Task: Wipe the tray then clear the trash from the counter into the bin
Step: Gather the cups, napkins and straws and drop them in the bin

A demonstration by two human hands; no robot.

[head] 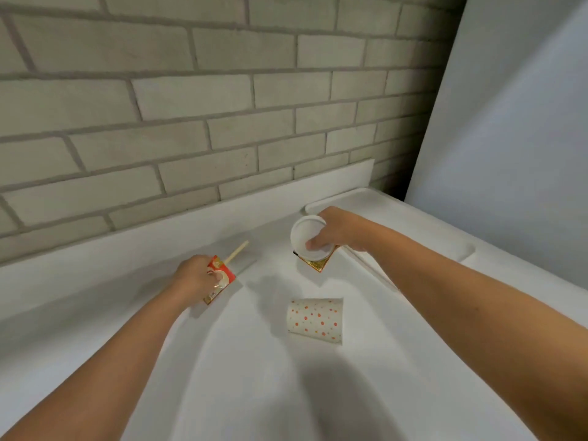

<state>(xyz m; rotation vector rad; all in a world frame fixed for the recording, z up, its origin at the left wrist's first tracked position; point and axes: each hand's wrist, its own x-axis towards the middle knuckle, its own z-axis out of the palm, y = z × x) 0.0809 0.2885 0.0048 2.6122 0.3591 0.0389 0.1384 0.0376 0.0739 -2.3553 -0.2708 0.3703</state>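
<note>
My left hand (194, 276) is closed on a red and gold packet (221, 280) and a wooden stick (237, 250) that pokes out toward the wall. My right hand (337, 232) grips a white round lid (307, 238) together with another red and gold packet (318, 265) under it, just above the counter. A white paper cup with orange dots (315, 319) lies on its side on the white counter (254, 377) between my arms. The white tray (413, 230) sits at the right, behind my right hand.
A grey brick wall (191, 106) rises behind a low white ledge along the counter's back. A large white panel (509, 122) stands at the right beyond the tray. No bin is in view.
</note>
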